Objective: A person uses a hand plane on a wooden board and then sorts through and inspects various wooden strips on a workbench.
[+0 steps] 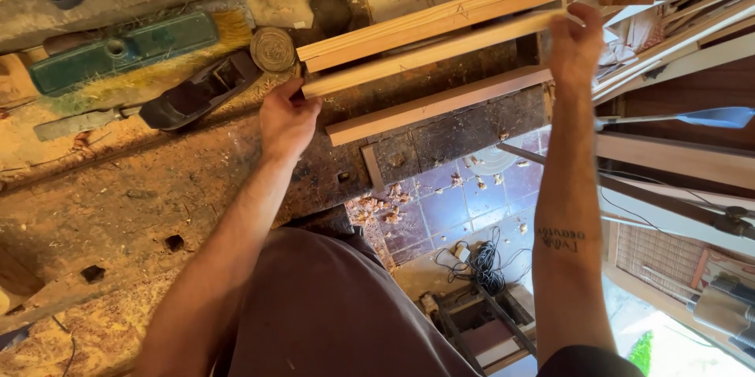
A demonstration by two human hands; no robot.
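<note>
Sawdust and shavings cover the old wooden worktop (118, 196), which is scarred and pierced by a few square holes. At its right edge the worktop ends, and a floor of dark red tiles (448, 204) shows below, littered with wood chips and a coil of black cable (484, 263).

Both hands hold one long pale wooden strip (429, 53) above the worktop's edge, one at each end. The left hand (287, 117) is closed around the near end of the strip, thumb on top and fingers curled beneath. The right hand (576, 45) grips the far end, fingers wrapped over it; the fingertips are hidden behind the wood. The strip runs slanted, rising toward the right.

Just above it lies a second, thicker length of pale timber (432, 19), parallel and touching or nearly touching; which cannot be told. Below the held strip a third, reddish batten (436, 103) rests on the dark edge of the worktop, also parallel.

To the left of the left hand a dark hand plane (197, 94) lies on the worktop, tilted. Beside it sits a ball of twine (273, 48). Further left lie a long green metal tool (118, 51) and a straw brush (232, 31). Stacked boards and frames (676, 47) crowd the right side of the room.
</note>
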